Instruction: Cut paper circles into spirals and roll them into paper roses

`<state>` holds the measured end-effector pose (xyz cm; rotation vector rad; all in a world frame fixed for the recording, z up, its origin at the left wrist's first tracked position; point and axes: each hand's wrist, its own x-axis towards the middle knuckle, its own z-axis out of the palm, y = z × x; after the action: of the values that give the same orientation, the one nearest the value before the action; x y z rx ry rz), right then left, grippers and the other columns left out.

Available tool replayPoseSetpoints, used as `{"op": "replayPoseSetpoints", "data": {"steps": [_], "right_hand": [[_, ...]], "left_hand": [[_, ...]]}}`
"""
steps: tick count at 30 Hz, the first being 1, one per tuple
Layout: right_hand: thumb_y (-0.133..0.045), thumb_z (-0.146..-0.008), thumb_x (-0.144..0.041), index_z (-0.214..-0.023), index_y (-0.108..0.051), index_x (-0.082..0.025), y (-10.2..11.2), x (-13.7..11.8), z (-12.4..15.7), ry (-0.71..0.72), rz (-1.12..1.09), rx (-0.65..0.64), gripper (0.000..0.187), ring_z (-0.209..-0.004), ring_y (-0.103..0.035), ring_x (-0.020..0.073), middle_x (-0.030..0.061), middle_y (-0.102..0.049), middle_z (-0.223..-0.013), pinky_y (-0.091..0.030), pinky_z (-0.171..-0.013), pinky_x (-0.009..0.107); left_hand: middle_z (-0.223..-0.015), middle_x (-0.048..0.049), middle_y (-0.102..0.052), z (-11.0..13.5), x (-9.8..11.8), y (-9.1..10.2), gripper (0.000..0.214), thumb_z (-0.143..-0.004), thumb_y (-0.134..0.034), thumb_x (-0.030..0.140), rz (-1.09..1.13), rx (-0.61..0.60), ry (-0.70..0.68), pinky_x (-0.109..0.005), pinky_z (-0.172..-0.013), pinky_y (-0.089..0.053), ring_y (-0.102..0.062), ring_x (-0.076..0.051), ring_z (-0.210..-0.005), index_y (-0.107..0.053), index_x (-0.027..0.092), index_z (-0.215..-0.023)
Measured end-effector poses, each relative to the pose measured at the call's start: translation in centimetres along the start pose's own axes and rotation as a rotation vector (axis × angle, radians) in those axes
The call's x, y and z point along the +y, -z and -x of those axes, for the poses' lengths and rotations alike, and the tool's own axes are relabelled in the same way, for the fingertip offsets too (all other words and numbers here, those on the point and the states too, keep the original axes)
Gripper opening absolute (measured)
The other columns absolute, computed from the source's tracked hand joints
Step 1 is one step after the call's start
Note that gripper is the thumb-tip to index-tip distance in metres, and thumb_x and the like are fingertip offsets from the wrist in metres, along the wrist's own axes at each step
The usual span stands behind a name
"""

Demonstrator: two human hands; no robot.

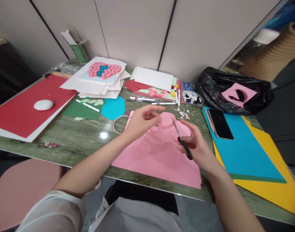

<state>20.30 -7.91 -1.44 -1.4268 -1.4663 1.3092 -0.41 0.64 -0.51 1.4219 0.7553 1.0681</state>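
My left hand (144, 120) has its thumb at the left edge of a small round piece of pink paper (167, 119) and seems to pinch it there. In my right hand (197, 145) is a pair of scissors (185, 146) with black handles, its blades pointing up and left at the right edge of the round piece. Whether the blades are parted is hard to see. Below both hands lie large sheets of pink paper (152, 164), with a curved cut edge at the far side. A roll of tape (117, 125) rests left of the sheets.
At left, a white oval object (43, 104) sits on red paper (28, 112). A heart of pink and blue balls (104, 70) tops a paper stack. At right are a phone (220, 123), blue paper (249, 151) and a black bag (208, 87) with pink scraps. Markers (142, 99) lie behind.
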Motion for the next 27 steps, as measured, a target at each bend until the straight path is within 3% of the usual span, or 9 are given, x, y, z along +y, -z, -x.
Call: {"op": "replayPoseSetpoints", "data": {"steps": [6,11,20,27], "right_hand": [[-0.069,-0.075,-0.031,-0.134,-0.025,-0.039,-0.15,0.11,-0.02,0.016,-0.026,0.025,0.073,-0.052,-0.041,0.0098,-0.0052,-0.051,-0.068,-0.032,-0.048,0.024],[-0.068,-0.075,-0.032,-0.134,-0.025,-0.039,-0.18,0.15,0.0,0.015,-0.045,0.01,0.074,-0.051,-0.041,0.0106,-0.0057,-0.05,-0.065,-0.032,-0.048,0.024],[-0.068,-0.075,-0.035,-0.137,-0.023,-0.035,0.04,0.16,-0.04,0.05,-0.01,-0.026,0.077,-0.054,-0.041,0.0112,-0.0046,-0.051,-0.067,-0.028,-0.05,0.025],[-0.068,-0.076,-0.033,-0.137,-0.023,-0.037,-0.06,0.06,0.04,0.05,-0.019,-0.031,0.075,-0.053,-0.038,0.0112,-0.0055,-0.05,-0.065,-0.027,-0.051,0.026]], "left_hand": [[-0.069,0.0021,-0.062,0.4,-0.19,-0.7,0.045,-0.072,-0.066,0.017,0.051,-0.07,0.028,-0.025,-0.063,-0.054,-0.066,-0.013,-0.064,-0.054,0.019,-0.116],[-0.066,0.0031,-0.06,0.54,-0.37,-0.85,0.036,-0.074,-0.065,0.018,0.033,-0.059,0.015,-0.024,-0.063,-0.053,-0.065,-0.012,-0.062,-0.059,0.019,-0.11],[-0.071,0.0009,-0.059,0.55,-0.22,-0.76,0.039,-0.072,-0.065,0.016,0.003,-0.169,0.083,-0.023,-0.061,-0.054,-0.06,-0.01,-0.064,-0.062,0.018,-0.111],[-0.072,0.0002,-0.059,0.41,-0.22,-0.67,0.04,-0.072,-0.064,0.016,-0.015,-0.174,0.075,-0.024,-0.061,-0.054,-0.059,-0.011,-0.067,-0.062,0.019,-0.112]]}}
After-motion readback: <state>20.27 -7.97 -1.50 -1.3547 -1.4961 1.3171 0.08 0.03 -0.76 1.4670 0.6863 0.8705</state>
